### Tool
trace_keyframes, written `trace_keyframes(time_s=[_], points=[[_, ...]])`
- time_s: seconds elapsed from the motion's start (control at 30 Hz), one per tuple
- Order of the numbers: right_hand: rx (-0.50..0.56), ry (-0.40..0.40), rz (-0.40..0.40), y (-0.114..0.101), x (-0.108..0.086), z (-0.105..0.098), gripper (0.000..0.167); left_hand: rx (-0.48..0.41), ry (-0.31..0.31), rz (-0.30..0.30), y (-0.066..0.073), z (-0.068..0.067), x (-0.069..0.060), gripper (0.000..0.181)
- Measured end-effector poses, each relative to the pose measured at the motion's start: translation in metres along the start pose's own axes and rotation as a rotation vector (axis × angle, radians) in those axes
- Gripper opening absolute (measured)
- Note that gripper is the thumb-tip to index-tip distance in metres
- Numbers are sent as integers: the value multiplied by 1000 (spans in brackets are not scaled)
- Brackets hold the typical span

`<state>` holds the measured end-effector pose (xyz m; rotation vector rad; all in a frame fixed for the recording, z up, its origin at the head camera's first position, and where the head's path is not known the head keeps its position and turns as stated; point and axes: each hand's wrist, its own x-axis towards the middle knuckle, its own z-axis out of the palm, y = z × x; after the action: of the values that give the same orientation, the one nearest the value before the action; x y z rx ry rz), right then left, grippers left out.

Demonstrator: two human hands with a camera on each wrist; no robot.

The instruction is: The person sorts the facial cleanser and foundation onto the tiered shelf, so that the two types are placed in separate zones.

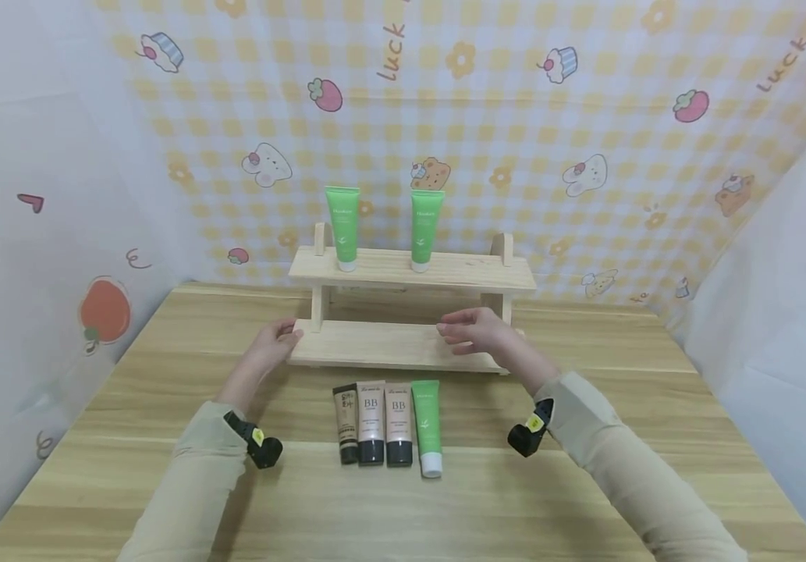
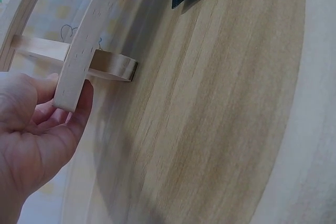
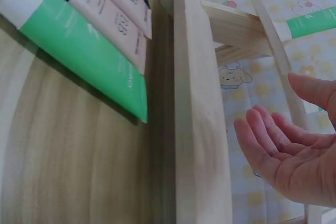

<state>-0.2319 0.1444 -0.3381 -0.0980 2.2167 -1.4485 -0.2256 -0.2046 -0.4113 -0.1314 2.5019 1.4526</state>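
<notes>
A two-tier wooden shelf (image 1: pixel 374 343) stands at the back of the table. My left hand (image 1: pixel 269 348) grips the left end of its lower board, thumb on one face and fingers on the other, as the left wrist view (image 2: pixel 44 124) shows. Over the right part of that board hovers my right hand (image 1: pixel 476 332), fingers loosely bent and holding nothing. Two green tubes (image 1: pixel 344 226) stand upright on the upper board, white caps down. In front of the shelf lie a green tube (image 1: pixel 428 425), two pinkish BB cream tubes (image 1: pixel 371 421) and a small brown tube (image 1: pixel 346 421).
The four tubes lie side by side on the wood-grain table (image 1: pixel 346 515), caps towards me. A checked, cartoon-printed cloth (image 1: pixel 487 117) hangs behind the shelf. White cloth (image 1: pixel 775 257) borders the table on the right.
</notes>
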Motion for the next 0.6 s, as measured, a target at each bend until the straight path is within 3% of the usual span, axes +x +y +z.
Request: trace_keyframes(time_s=[0.27,0.6], points=[[-92,-118,67,23,-2,5,46,-2,-8,-9,2,-2,1,54],[-232,-182,91,42,-5,14,35,-19,-25,-24,3,-2,1,53]])
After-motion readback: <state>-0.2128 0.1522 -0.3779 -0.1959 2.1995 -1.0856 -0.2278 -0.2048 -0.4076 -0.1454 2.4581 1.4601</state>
